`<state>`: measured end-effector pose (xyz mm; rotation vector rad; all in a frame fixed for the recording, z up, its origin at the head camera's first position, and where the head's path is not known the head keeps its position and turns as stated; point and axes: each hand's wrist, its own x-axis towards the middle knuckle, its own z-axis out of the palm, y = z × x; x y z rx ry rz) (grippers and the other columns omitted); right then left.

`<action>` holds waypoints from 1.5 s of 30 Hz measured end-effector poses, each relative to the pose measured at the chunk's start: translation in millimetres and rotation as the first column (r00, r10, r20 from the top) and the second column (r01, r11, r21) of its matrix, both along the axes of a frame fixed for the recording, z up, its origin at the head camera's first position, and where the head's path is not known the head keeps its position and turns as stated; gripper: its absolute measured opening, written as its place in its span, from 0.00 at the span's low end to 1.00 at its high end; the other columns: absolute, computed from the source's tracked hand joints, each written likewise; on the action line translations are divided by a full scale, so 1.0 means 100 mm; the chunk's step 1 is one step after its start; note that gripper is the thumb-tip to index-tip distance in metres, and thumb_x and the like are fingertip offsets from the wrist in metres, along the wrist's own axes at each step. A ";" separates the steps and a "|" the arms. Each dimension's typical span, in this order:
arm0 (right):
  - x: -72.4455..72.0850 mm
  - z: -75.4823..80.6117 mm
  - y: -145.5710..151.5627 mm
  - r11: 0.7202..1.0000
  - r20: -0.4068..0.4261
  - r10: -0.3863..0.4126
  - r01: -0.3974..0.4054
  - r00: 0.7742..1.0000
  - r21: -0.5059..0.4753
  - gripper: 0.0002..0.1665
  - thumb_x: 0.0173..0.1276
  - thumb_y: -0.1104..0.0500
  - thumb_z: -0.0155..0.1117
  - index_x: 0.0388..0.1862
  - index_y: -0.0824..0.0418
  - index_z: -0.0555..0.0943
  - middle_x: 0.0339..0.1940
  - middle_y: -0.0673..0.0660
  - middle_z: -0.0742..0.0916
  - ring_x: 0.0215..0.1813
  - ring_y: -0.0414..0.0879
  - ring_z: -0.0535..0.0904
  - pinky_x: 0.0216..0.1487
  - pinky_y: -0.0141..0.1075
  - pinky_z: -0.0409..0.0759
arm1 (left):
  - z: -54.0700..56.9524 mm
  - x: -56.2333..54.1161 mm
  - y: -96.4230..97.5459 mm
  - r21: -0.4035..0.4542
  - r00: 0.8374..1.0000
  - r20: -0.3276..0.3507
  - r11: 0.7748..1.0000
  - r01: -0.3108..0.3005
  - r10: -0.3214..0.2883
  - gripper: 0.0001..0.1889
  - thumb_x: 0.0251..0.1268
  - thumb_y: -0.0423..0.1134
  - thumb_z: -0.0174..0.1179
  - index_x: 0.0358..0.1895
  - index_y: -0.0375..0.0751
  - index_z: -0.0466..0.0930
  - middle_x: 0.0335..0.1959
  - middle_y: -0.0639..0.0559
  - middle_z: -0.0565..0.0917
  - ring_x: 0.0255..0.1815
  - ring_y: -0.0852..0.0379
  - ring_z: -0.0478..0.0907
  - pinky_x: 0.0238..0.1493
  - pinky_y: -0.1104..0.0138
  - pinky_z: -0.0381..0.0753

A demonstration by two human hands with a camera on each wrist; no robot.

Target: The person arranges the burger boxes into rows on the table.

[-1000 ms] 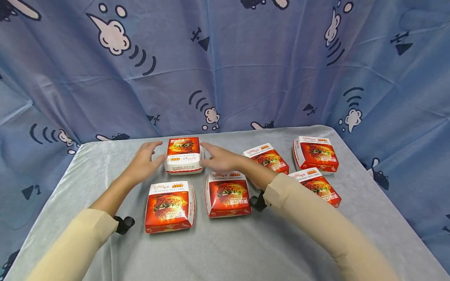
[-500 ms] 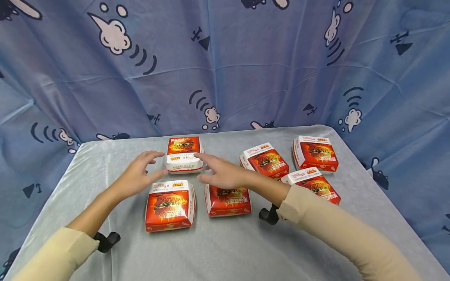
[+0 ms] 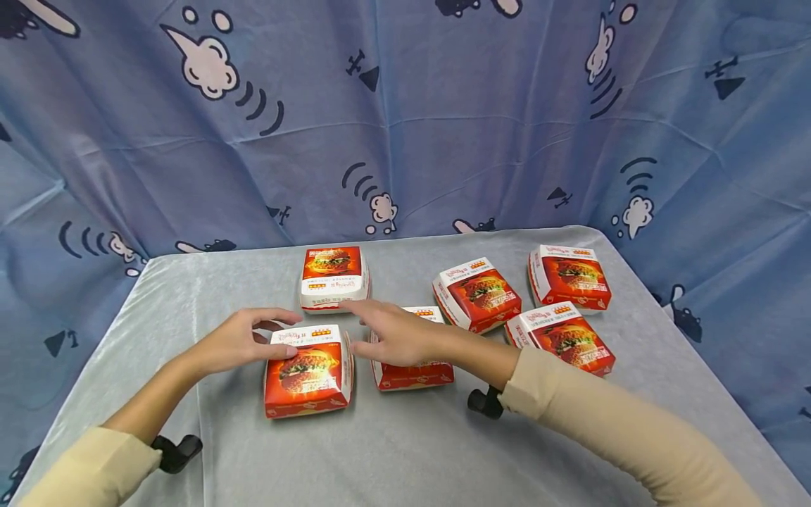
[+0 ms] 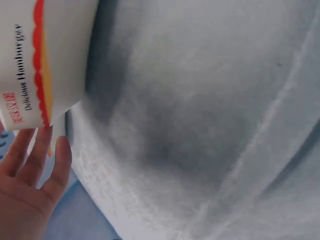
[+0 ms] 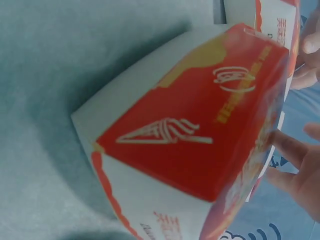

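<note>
Head view: the left hand [image 3: 234,341] stands at the far left corner of the front-left hamburger carton [image 3: 307,384], thumb over its lid; this grip is loosely spread, and firm contact I cannot tell. The right hand [image 3: 405,334], its grip likewise spread and apparently holding nothing, hides part of the neighbouring carton [image 3: 415,377] just right of the front-left hamburger carton. Squeezing that front-left hamburger carton unevenly could dent its thin-looking walls or twist it; a low right wrist could nudge its neighbour. Behind it lies the back carton [image 3: 334,278]. Grey cloth covers the table [image 3: 304,465] beneath it; a blue cartoon-print curtain [image 3: 431,162] hangs beyond.
</note>
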<state>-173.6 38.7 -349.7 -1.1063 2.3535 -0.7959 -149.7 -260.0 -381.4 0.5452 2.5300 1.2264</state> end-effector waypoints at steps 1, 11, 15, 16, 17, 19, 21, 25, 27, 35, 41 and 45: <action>0.01 0.00 0.00 1.000 -0.010 0.006 -0.006 1.000 0.002 0.40 0.75 0.53 0.58 0.80 0.58 0.56 0.75 0.56 0.68 0.67 0.52 0.73 0.69 0.45 0.69 | -0.01 0.00 0.00 0.005 1.000 0.008 1.000 0.008 -0.008 0.28 0.60 0.45 0.71 0.61 0.36 0.79 0.59 0.42 0.81 0.54 0.49 0.79 0.51 0.58 0.82; 0.07 -0.02 -0.04 0.994 -0.103 0.042 -0.031 0.994 0.108 0.42 0.73 0.46 0.60 0.79 0.59 0.58 0.77 0.53 0.67 0.78 0.47 0.58 0.77 0.53 0.48 | -0.07 -0.02 0.10 0.014 1.000 0.021 1.000 0.013 -0.013 0.23 0.62 0.46 0.70 0.58 0.42 0.82 0.51 0.48 0.84 0.46 0.54 0.81 0.46 0.61 0.82; 0.10 -0.02 -0.04 0.985 -0.120 0.037 -0.016 0.992 0.169 0.46 0.71 0.41 0.61 0.79 0.59 0.57 0.77 0.54 0.66 0.79 0.47 0.57 0.77 0.57 0.41 | -0.08 -0.04 0.15 0.000 1.000 0.009 1.000 0.014 -0.014 0.22 0.62 0.47 0.69 0.57 0.43 0.82 0.51 0.48 0.84 0.46 0.53 0.81 0.46 0.59 0.81; 0.10 -0.02 -0.04 0.984 -0.131 0.039 -0.015 0.991 0.180 0.47 0.70 0.40 0.62 0.79 0.58 0.58 0.77 0.55 0.67 0.78 0.47 0.57 0.77 0.57 0.42 | -0.08 -0.05 0.16 -0.007 1.000 0.005 1.000 0.011 -0.011 0.22 0.62 0.47 0.69 0.57 0.43 0.82 0.52 0.48 0.84 0.46 0.53 0.81 0.46 0.58 0.80; 0.10 -0.02 -0.05 0.982 -0.141 0.042 -0.015 0.989 0.189 0.48 0.69 0.39 0.64 0.79 0.58 0.58 0.77 0.55 0.67 0.78 0.47 0.57 0.77 0.57 0.42 | -0.09 -0.05 0.16 -0.010 1.000 0.005 1.000 0.008 -0.008 0.22 0.62 0.47 0.69 0.58 0.43 0.82 0.52 0.48 0.84 0.47 0.53 0.81 0.47 0.58 0.80; 0.11 -0.02 -0.05 0.976 -0.162 0.056 -0.020 0.985 0.216 0.50 0.66 0.38 0.66 0.79 0.57 0.59 0.77 0.56 0.67 0.78 0.47 0.57 0.77 0.57 0.43 | -0.10 -0.07 0.18 -0.014 1.000 0.000 1.000 0.003 -0.003 0.23 0.63 0.47 0.69 0.58 0.42 0.82 0.53 0.47 0.84 0.48 0.52 0.81 0.48 0.57 0.80; 0.12 -0.02 -0.06 0.969 -0.188 0.074 -0.025 0.979 0.247 0.51 0.63 0.36 0.68 0.78 0.56 0.60 0.77 0.57 0.66 0.79 0.47 0.56 0.77 0.57 0.43 | -0.12 -0.08 0.20 -0.011 1.000 -0.004 1.000 0.001 -0.002 0.23 0.63 0.47 0.68 0.58 0.41 0.81 0.53 0.47 0.83 0.48 0.52 0.80 0.50 0.57 0.80; 0.12 -0.02 -0.05 0.953 -0.228 0.112 -0.040 0.967 0.299 0.50 0.62 0.37 0.70 0.77 0.54 0.61 0.78 0.57 0.65 0.79 0.47 0.55 0.77 0.57 0.41 | -0.14 -0.08 0.23 -0.009 1.000 -0.010 1.000 0.003 -0.003 0.23 0.64 0.47 0.68 0.58 0.40 0.81 0.52 0.48 0.84 0.48 0.52 0.79 0.51 0.57 0.79; 0.12 -0.02 -0.04 0.949 -0.238 0.120 -0.041 0.964 0.311 0.50 0.62 0.38 0.70 0.77 0.54 0.62 0.78 0.57 0.65 0.79 0.47 0.55 0.78 0.56 0.42 | -0.14 -0.08 0.25 -0.013 1.000 -0.010 1.000 0.003 -0.003 0.22 0.64 0.47 0.67 0.58 0.41 0.80 0.52 0.48 0.84 0.48 0.52 0.79 0.51 0.57 0.79; 0.08 -0.01 -0.04 0.943 -0.211 0.134 -0.059 0.968 0.326 0.48 0.64 0.41 0.70 0.77 0.55 0.62 0.79 0.58 0.64 0.80 0.48 0.54 0.78 0.54 0.44 | -0.08 -0.08 0.26 -0.034 0.999 -0.034 0.999 0.015 -0.016 0.21 0.69 0.47 0.63 0.59 0.39 0.80 0.52 0.47 0.84 0.51 0.51 0.80 0.53 0.57 0.79; 0.04 0.01 -0.03 0.937 -0.210 0.159 -0.081 0.965 0.340 0.47 0.64 0.45 0.71 0.77 0.55 0.64 0.78 0.57 0.65 0.79 0.46 0.56 0.77 0.56 0.45 | -0.04 -0.08 0.26 -0.026 1.000 -0.009 0.999 0.024 -0.024 0.25 0.63 0.46 0.68 0.60 0.38 0.79 0.54 0.44 0.83 0.50 0.49 0.81 0.50 0.59 0.81; 0.04 0.00 -0.04 0.935 -0.197 0.163 -0.087 0.967 0.344 0.47 0.64 0.48 0.71 0.78 0.55 0.63 0.78 0.57 0.66 0.79 0.46 0.57 0.77 0.55 0.45 | -0.02 -0.09 0.27 -0.020 0.999 0.000 0.999 0.041 -0.041 0.27 0.61 0.46 0.70 0.61 0.37 0.79 0.55 0.44 0.83 0.51 0.48 0.81 0.51 0.58 0.81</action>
